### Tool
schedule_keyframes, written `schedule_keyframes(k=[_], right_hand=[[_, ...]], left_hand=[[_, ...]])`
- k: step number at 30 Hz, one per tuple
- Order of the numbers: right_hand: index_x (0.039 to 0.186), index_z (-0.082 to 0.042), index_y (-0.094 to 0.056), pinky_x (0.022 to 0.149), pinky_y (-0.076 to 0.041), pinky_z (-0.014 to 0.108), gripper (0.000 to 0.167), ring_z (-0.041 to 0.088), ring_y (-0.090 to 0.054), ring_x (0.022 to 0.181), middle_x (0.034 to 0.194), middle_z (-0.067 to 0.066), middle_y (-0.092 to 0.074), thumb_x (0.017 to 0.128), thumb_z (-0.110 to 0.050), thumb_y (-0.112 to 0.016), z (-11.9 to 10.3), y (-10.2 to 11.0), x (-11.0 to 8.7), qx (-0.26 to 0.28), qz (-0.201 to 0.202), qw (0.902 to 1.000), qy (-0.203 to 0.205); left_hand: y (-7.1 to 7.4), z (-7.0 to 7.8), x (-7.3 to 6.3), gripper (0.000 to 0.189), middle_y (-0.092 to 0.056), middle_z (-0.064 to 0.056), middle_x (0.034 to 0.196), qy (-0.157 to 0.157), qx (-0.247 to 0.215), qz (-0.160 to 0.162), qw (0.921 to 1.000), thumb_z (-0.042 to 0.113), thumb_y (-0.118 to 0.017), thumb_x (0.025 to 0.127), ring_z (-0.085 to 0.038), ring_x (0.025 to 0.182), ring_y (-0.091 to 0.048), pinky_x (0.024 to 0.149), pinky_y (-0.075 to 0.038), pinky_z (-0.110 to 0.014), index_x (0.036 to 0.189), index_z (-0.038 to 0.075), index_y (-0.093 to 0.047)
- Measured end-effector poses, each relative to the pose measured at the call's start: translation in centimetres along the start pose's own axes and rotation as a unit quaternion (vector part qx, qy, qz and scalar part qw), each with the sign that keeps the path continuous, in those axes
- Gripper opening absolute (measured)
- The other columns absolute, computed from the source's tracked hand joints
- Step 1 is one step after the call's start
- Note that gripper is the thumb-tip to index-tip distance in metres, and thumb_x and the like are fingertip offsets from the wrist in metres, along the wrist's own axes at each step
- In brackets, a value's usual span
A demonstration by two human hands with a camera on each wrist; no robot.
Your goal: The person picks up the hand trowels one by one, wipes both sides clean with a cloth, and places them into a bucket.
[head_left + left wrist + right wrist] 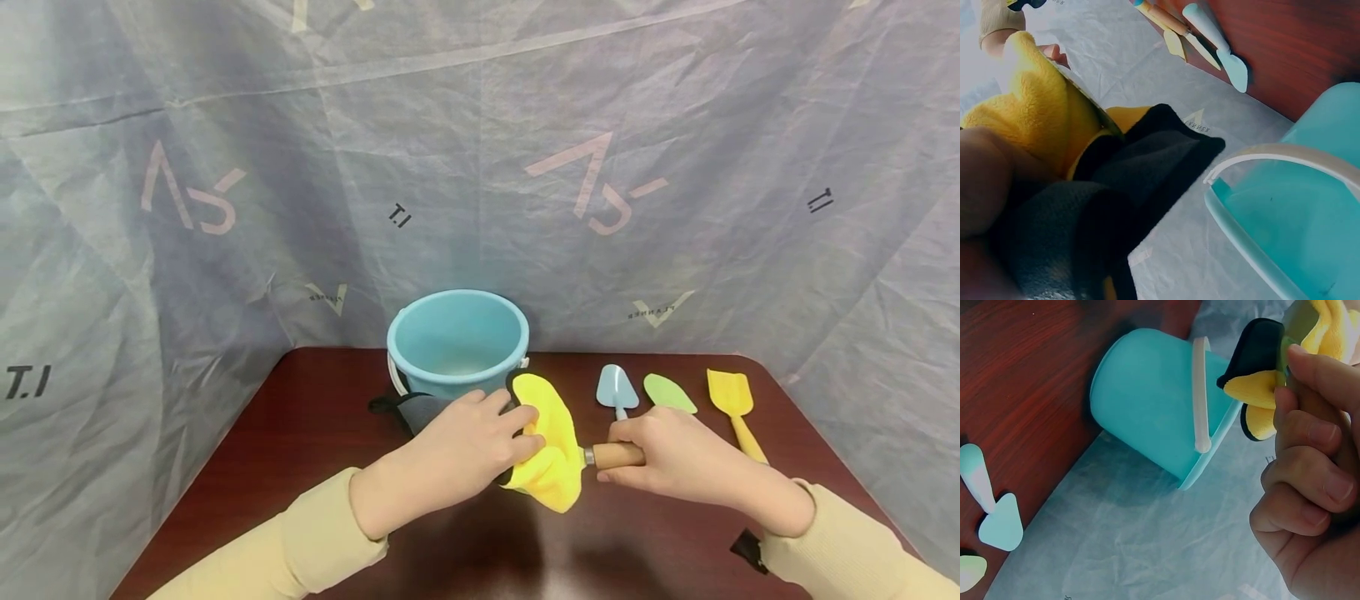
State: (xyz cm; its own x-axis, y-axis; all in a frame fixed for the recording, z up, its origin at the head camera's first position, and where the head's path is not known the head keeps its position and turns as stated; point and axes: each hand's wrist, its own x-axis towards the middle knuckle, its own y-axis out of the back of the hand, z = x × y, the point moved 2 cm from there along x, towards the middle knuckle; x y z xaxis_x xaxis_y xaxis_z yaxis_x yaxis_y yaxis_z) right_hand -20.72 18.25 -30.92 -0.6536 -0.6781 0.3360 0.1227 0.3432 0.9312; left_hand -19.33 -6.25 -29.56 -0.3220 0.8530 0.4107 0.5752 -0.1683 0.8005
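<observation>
My right hand (pixel 675 454) grips the wooden handle (pixel 618 454) of a trowel, which points left above the table. A plush cloth (pixel 551 442), yellow on one face and dark grey on the other with black edging, is wrapped over the trowel's blade and hides most of it. In the right wrist view a green sliver of the blade (pixel 1284 359) shows beside the cloth. My left hand (pixel 468 442) holds the cloth around the blade, fingers bent over the yellow side. A grey flap of it hangs out to the left, in front of the light blue bucket (pixel 459 333).
The bucket stands at the back of the dark red table (pixel 247 467), its white handle (pixel 1200 394) lowered. To its right lie a light blue trowel (pixel 617 387), a green-bladed tool (pixel 670 393) and a yellow shovel (pixel 731 392). Grey printed sheeting (pixel 480 167) hangs behind.
</observation>
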Motion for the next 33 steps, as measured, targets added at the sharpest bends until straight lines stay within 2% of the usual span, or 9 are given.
schedule_keyframes(k=[13,20,25,33], right_hand=[[0.064,-0.028,-0.045,0.045,-0.017,0.013,0.036,-0.006,-0.014,0.051,0.056,-0.021,-0.017,0.072,-0.039,-0.079,0.3,0.3,-0.3,-0.006,-0.001,0.9999,-0.015],[0.063,-0.028,-0.042,0.045,-0.016,0.012,0.039,-0.007,-0.011,0.052,0.057,-0.021,-0.014,0.071,-0.038,-0.079,0.4,0.3,-0.5,-0.012,0.006,0.9999,0.001],[0.064,-0.027,-0.041,0.046,-0.015,0.010,0.040,-0.007,-0.010,0.053,0.059,-0.021,-0.013,0.071,-0.036,-0.079,0.4,0.3,-0.6,-0.011,0.015,0.9997,0.018],[0.061,-0.026,-0.039,0.045,-0.015,0.010,0.043,-0.007,-0.011,0.053,0.059,-0.020,-0.015,0.071,-0.037,-0.080,0.5,0.3,-0.7,-0.020,0.022,0.9993,0.023]], left_hand=[[0.0,-1.0,-1.1,0.026,-0.061,0.004,0.104,0.011,0.006,-0.024,0.9996,0.020,-0.076,0.078,-0.017,0.079,-0.050,0.059,-0.036,-0.024,0.102,0.028,-0.070],[0.2,-1.3,-1.9,0.029,-0.061,0.004,0.106,0.015,-0.001,-0.039,0.9991,0.019,-0.076,0.077,-0.017,0.081,-0.051,0.063,-0.038,-0.024,0.103,0.029,-0.070],[0.2,-1.5,-2.6,0.029,-0.061,0.004,0.106,0.020,-0.007,-0.032,0.9993,0.014,-0.076,0.076,-0.017,0.080,-0.049,0.061,-0.037,-0.024,0.100,0.028,-0.070],[0.3,-2.0,-3.7,0.033,-0.061,0.004,0.104,0.030,-0.005,-0.004,0.9995,0.011,-0.079,0.071,-0.017,0.076,-0.050,0.059,-0.039,-0.024,0.099,0.028,-0.071]])
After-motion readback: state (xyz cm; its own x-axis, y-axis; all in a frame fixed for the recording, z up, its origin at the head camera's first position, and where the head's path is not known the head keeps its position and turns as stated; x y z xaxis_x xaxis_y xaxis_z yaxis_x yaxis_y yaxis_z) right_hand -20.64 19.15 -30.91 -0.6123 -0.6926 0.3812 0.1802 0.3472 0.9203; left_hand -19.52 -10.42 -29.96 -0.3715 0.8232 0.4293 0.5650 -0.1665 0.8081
